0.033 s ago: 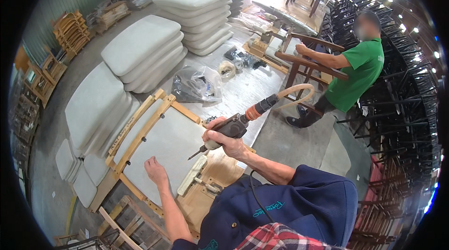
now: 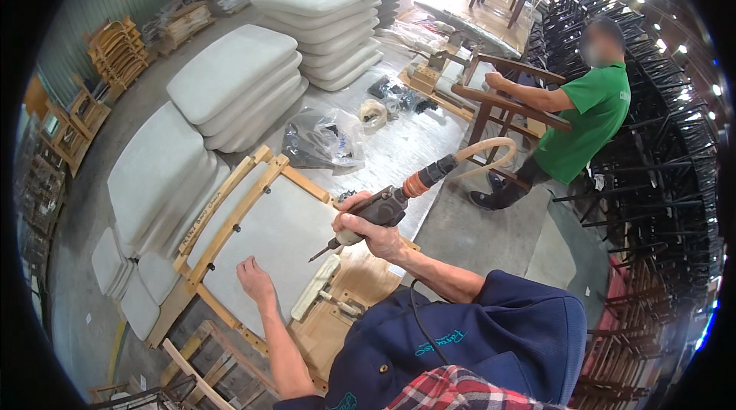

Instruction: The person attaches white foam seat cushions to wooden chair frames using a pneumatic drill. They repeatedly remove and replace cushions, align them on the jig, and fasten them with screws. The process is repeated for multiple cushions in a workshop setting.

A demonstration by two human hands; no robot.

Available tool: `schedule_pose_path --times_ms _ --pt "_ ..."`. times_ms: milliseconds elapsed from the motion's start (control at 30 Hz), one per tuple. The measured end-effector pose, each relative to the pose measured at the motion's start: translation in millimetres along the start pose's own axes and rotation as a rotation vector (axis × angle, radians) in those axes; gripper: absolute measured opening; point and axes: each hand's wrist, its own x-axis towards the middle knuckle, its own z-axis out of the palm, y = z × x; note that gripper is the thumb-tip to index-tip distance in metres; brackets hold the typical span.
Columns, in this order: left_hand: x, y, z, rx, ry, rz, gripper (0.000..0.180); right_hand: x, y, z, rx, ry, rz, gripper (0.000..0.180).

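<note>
Hands (image 2: 256,283), slim-bitted driver (image 2: 386,208), smooth pad (image 2: 295,218), wooden frame (image 2: 248,207)

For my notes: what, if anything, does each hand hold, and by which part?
The right hand holds the power driver around its body, near the bit end; the left hand holds nothing.

I see the left hand (image 2: 255,280) relaxed, fingers loosely bent; the right hand (image 2: 377,239) curls into a firm grip.
</note>
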Motion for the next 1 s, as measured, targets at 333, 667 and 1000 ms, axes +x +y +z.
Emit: schedule_pose_path --times_ms 333,667,1000 --pt "-11.0 80.9 -31.3 -0.659 0.071 -0.463 0.042 7.4 9.5 10.6 0.057 -0.031 -0.056 0.023" --pt "-43.5 168.4 -65.4 -2.008 -0.101 -0.758 0.027 -2.2 4.5 38.1 0.026 -0.119 -0.037 0.023" --pt "-42.5 171.7 -68.8 -2.378 -0.089 -0.772 0.02 -2.4 4.5 42.1 0.033 -0.161 -0.172 0.027"
